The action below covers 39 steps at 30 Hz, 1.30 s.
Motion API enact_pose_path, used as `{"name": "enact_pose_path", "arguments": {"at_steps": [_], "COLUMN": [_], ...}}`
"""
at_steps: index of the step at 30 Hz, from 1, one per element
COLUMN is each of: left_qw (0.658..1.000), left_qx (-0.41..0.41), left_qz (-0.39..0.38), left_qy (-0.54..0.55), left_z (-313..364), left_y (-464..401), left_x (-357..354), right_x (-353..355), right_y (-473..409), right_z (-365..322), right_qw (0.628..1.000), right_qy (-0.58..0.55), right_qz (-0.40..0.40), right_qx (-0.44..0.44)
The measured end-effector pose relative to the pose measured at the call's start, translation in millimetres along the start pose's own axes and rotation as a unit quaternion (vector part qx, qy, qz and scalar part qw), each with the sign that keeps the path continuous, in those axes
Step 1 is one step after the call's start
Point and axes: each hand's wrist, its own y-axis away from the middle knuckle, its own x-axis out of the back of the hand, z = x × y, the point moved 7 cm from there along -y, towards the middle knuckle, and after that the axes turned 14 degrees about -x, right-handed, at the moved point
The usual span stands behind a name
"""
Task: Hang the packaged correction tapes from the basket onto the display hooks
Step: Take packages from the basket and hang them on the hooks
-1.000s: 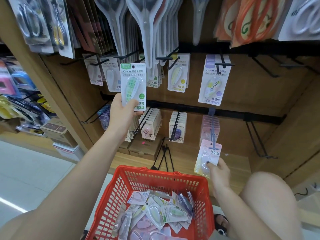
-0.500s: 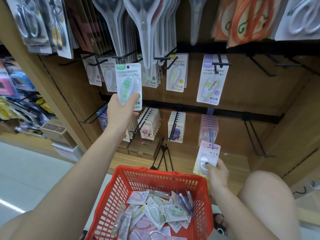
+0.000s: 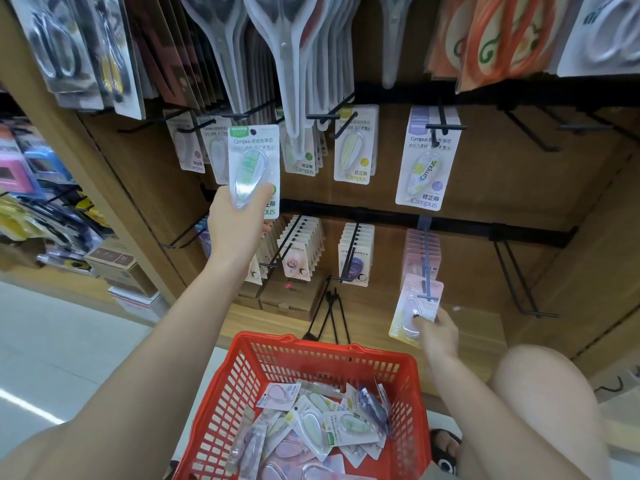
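Observation:
My left hand (image 3: 235,223) grips a green-labelled correction tape pack (image 3: 254,157) by its lower end, holding it upright just below an upper-row hook (image 3: 239,116). My right hand (image 3: 438,332) pinches a pink correction tape pack (image 3: 417,306) at the tip of a lower-row hook (image 3: 427,282), where several pink packs (image 3: 422,251) hang behind it. The red basket (image 3: 242,375) below holds several loose packs (image 3: 311,420).
Scissors packs (image 3: 287,46) hang along the top row. Other correction tape packs (image 3: 427,161) fill the middle hooks. Bare hooks (image 3: 519,289) jut out at the right. Cardboard boxes (image 3: 291,292) sit on the wooden shelf. My knee (image 3: 540,386) is at the lower right.
My left hand has carried the green pack a little left and up toward the upper hooks. My right hand with the pink pack has stayed at the lower hook.

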Motion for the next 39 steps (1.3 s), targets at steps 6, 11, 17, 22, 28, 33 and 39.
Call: {"name": "enact_pose_path", "arguments": {"at_steps": [6,11,17,22,28,33,39], "left_qw": [0.998,0.993,0.987,0.987,0.984,0.984,0.979], "left_qx": [0.021,0.046,0.092,0.087,0.113,0.108,0.139], "left_qz": [-0.067,-0.107,-0.130,-0.130,-0.136,-0.139,-0.149], "left_qy": [0.001,-0.025,-0.008,-0.026,-0.008,0.009,0.019], "left_z": [-14,-35,-57,-57,-67,-69,-72], "left_y": [-14,-41,-72,-95,-109,-112,-98], "left_x": [-19,-40,-71,-97,-115,-120,-108], "right_x": [-5,-7,-16,-16,-19,-22,-16], "right_y": [-10,-25,-56,-75,-90,-84,-75], "right_z": [-3,-12,-14,-19,-12,-17,-16], "right_qw": [1.000,0.998,0.999,0.998,0.998,0.993,0.973], "right_qy": [0.005,0.046,0.038,-0.023,-0.001,0.112,0.220], "right_qz": [0.011,0.034,0.020,0.008,0.023,0.031,0.072], "right_qx": [-0.002,0.004,-0.016,-0.058,-0.066,-0.036,-0.022]}}
